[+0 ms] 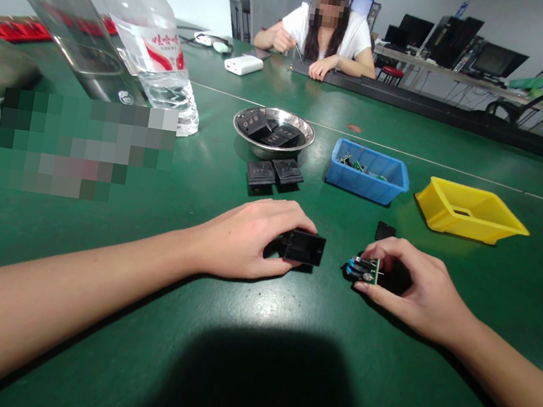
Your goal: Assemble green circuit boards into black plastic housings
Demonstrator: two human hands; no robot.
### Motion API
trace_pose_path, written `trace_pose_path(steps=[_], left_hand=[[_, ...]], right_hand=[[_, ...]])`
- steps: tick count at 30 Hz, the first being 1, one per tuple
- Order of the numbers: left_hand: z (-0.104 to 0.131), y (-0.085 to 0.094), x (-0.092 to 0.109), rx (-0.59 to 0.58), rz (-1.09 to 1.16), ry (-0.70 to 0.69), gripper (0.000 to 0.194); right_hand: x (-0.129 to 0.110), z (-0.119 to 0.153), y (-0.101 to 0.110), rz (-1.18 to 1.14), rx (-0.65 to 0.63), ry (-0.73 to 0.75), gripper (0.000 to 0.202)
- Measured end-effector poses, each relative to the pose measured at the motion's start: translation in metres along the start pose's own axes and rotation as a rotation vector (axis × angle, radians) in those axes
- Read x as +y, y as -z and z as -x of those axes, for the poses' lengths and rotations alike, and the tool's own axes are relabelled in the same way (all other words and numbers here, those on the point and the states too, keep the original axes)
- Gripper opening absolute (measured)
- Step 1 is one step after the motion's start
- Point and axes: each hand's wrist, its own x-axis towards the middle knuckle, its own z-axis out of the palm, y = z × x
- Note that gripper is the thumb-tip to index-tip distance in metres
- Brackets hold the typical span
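Observation:
My left hand is closed around a black plastic case, its hollow open side turned to the right. In my right hand, a small circuit board is pinched between thumb and fingers. Blue and black components stick out from the board toward the case, and thin wire ends poke out on its other side. The board and the case are apart. Just beyond my right hand a flat black plate lies on the table. Two black plastic pieces sit beyond my left hand.
Farther back stand a metal bowl with black cases, a blue bin with circuit boards and a yellow bin. Bottles rise at the left. A person works across the green table near a long black bar.

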Motion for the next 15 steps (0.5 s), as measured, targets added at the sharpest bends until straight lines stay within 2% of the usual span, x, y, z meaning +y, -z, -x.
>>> trace_pose_path(steps=[15], left_hand=[[0.0001,0.0005,0.0,0.005,0.0,0.001,0.033]], right_hand=[[0.0014,0.0006,0.0001,0.009,-0.011,0.012,0.021]])
